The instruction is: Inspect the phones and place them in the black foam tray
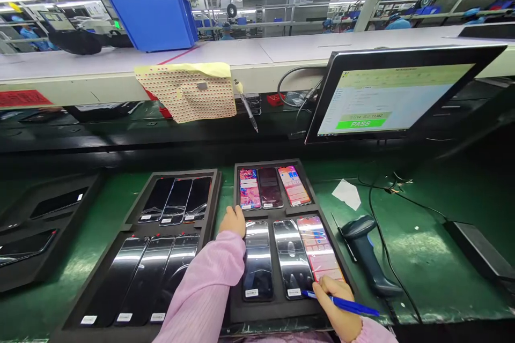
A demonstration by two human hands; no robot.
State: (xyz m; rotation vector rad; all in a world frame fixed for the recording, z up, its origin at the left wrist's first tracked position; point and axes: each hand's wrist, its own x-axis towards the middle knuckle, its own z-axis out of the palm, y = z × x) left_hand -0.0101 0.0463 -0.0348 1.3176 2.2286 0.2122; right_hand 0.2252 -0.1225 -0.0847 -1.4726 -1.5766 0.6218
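Observation:
My right hand (pixel 338 303) is closed round a blue pen (pixel 354 306), its tip at the white label of a dark-screened smartphone (pixel 293 257). That phone lies in the front row of a black foam tray (pixel 237 311). Beside it, partly under my right hand, is a phone with a lit screen (pixel 317 246); on its other side lies another dark phone (pixel 258 257). In the back row are a lit phone (pixel 250 187), a dim phone (pixel 270 187) and a second lit phone (pixel 294 185). My left hand (pixel 233 221), fingers curled, grips the tray's left edge.
Left stands a second black tray (pixel 132 229) of dark phones, with a third tray (pixel 76 225) beyond. A barcode scanner (pixel 368 252), paper scrap (pixel 346 194) and black power adapter (pixel 478 249) lie right. A monitor (pixel 398 96) reads PASS. A blue bin (pixel 153 19) sits on the shelf.

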